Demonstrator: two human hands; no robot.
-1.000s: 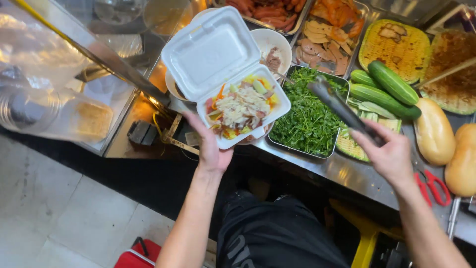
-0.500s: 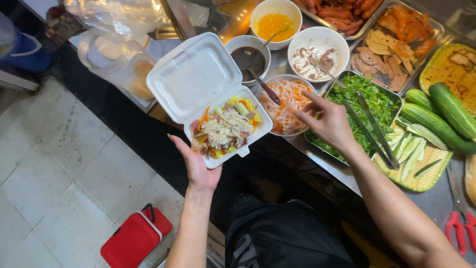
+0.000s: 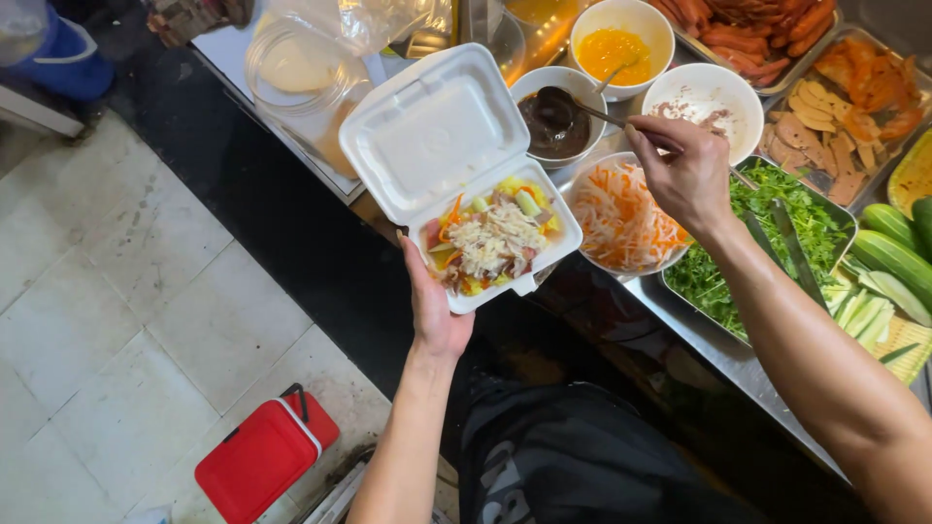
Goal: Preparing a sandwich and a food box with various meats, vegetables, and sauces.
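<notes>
Held out over the floor beside the tabletop [image 3: 718, 340]: white foam box [image 3: 466, 184], lid thrown back toward the stall, lower half heaped with shredded meat, carrot strips and pale vegetable pieces. Cupped from beneath by the left hand [image 3: 435, 309], palm up, fingers hidden under the tray. Gripped by the right hand [image 3: 684, 170], closed around the handle: a spoon [image 3: 582, 109], its bowl sunk in the dark sauce bowl [image 3: 555, 121].

For a clean ladle of sauce, by the look of it: lift the spoon level, let the drip fall back into the bowl, then cross the short gap to the box. Better to bring the box in close under the spoon than to carry sauce far. Keep the left palm flat and centred, since thin foam flexes and the load sits toward the front edge. Pour over the middle of the heap, away from the hinge.

Around these: bowl of shredded carrot and white strips [image 3: 621, 218] just beside the box, yellow sauce bowl [image 3: 621, 44], white bowl of pale shreds [image 3: 704, 102], tray of greens [image 3: 777, 233] with tongs [image 3: 782, 247] lying in it, cucumbers [image 3: 893, 257] cut off at the right edge.

Hard to tell: amount of sauce on the spoon, lost against the dark liquid. Left fingers out of sight. Meat trays at the top cropped. Red case [image 3: 267, 451] on the floor, contents unknown.
</notes>
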